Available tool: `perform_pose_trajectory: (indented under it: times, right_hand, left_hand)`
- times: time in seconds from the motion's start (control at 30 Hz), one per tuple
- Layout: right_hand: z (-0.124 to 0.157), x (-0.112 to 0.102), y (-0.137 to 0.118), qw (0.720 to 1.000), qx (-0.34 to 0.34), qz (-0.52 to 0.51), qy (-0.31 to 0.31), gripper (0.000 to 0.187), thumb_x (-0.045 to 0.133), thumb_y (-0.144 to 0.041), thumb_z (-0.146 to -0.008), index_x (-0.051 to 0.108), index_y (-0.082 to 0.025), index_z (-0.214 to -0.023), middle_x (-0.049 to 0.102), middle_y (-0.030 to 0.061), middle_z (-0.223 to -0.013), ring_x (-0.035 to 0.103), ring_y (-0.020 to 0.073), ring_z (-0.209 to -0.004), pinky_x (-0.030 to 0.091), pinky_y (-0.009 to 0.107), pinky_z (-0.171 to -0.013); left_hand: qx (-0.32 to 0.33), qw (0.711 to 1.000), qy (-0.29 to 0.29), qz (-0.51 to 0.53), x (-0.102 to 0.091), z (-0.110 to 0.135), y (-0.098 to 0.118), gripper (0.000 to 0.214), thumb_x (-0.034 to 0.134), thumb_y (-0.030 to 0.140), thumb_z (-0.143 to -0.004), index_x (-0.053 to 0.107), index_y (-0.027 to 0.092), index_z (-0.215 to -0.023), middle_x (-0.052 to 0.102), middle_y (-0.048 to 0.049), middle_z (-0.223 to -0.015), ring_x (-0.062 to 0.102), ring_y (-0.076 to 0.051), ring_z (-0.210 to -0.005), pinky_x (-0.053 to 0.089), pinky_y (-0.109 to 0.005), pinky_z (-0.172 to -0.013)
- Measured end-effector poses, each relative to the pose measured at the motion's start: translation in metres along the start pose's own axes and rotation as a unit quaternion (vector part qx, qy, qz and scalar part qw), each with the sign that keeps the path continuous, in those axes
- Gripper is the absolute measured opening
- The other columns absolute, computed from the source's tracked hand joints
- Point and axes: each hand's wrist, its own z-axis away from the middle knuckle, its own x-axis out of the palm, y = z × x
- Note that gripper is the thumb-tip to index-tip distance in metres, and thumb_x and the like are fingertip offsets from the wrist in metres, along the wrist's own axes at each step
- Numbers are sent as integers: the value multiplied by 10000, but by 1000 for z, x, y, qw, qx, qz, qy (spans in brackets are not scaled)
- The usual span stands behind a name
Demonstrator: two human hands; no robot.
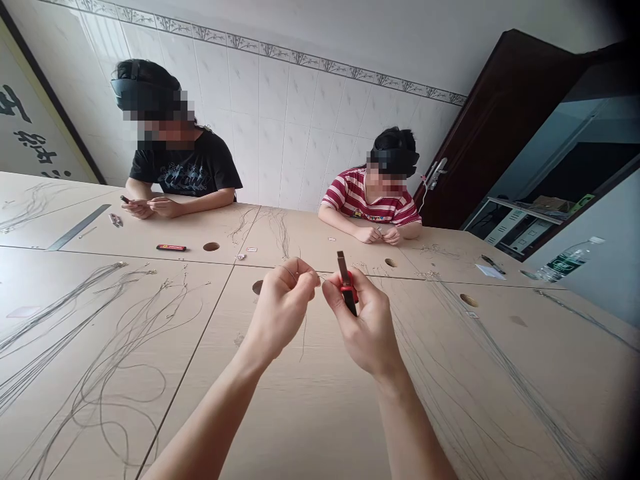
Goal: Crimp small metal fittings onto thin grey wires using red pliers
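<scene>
My left hand point(286, 303) is closed, thumb and forefinger pinched on a thin grey cord point(303, 339). The cord hangs down below the fingers, and a short bit of it reaches across toward my other hand. My right hand point(367, 320) is wrapped round a small red and black tool point(347, 287) with a flat, dark metal end pointing up; its exact kind is unclear. The thumb and forefinger of my right hand come close to the cord's end. Both hands hover over the table point(280, 413), with a narrow gap between them.
Long grey cords point(120, 360) lie on the left, and another cord bundle point(505, 360) on the right. A black-and-red stick-shaped item point(171, 247), a steel ruler point(80, 227) and a water bottle point(570, 260) are farther off. Two people point(183, 167) sit across, handling small things.
</scene>
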Motion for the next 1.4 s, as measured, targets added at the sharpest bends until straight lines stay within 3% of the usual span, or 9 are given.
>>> perform_pose_trajectory:
  times: [0.17, 0.4, 0.57, 0.73, 1.07, 1.2, 1.4]
  right_hand:
    - [0, 0, 0, 999, -24, 41, 5, 197, 539, -306, -939, 506, -211, -771, 517, -14, -701, 467, 135, -642, 399, 275, -632]
    - [-2, -2, 3, 998, -39, 49, 12, 173, 535, -283, -942, 502, -211, -788, 542, -3, -742, 508, 148, -696, 413, 283, -676]
    - [-2, 0, 6, 999, -22, 33, 18, 168, 539, -308, -943, 517, -207, -810, 524, -12, -729, 502, 141, -665, 411, 281, -653]
    - [-4, 4, 12, 996, -45, 64, 31, 101, 531, -256, -931, 534, -206, -844, 589, 17, -814, 543, 170, -758, 441, 317, -727]
    - [-6, 7, 22, 987, -84, 133, 29, 91, 483, -129, -851, 478, -214, -820, 583, 41, -830, 557, 218, -812, 448, 372, -753]
    - [-6, 8, 23, 985, -100, 134, 30, 84, 480, -128, -853, 487, -211, -839, 577, 40, -831, 553, 217, -815, 448, 370, -760]
    - [-7, 11, 27, 967, -130, 215, 38, 150, 478, -79, -785, 489, -209, -861, 555, 32, -808, 513, 215, -777, 425, 372, -758]
  left_hand:
    - [16, 997, 8, -72, 1, 0, -4, 174, 477, 223, -817, 428, 197, -652, 321, 85, -528, 188, -59, -456, 161, -193, -399]
    - [17, 996, 0, -89, 3, -1, -7, 164, 466, 218, -827, 440, 195, -667, 320, 87, -527, 197, -57, -455, 167, -190, -397]
    - [-1, 999, 19, -42, -2, -5, -8, 136, 504, 229, -802, 485, 185, -675, 322, 87, -517, 235, -61, -475, 187, -197, -425]
    - [-47, 998, 37, 29, -6, -7, -3, 138, 518, 241, -778, 494, 182, -656, 281, 94, -507, 205, -54, -468, 164, -199, -433]
    - [-78, 990, 16, 113, -11, -7, 3, 100, 507, 203, -743, 461, 179, -658, 250, 89, -532, 156, -54, -490, 126, -193, -439]
    - [-74, 990, 17, 117, -14, -7, 4, 117, 493, 186, -748, 434, 183, -647, 225, 87, -540, 141, -58, -495, 118, -196, -440]
    - [-73, 990, 12, 122, -14, -7, 2, 130, 486, 187, -758, 437, 184, -637, 221, 84, -537, 140, -64, -499, 119, -197, -439]
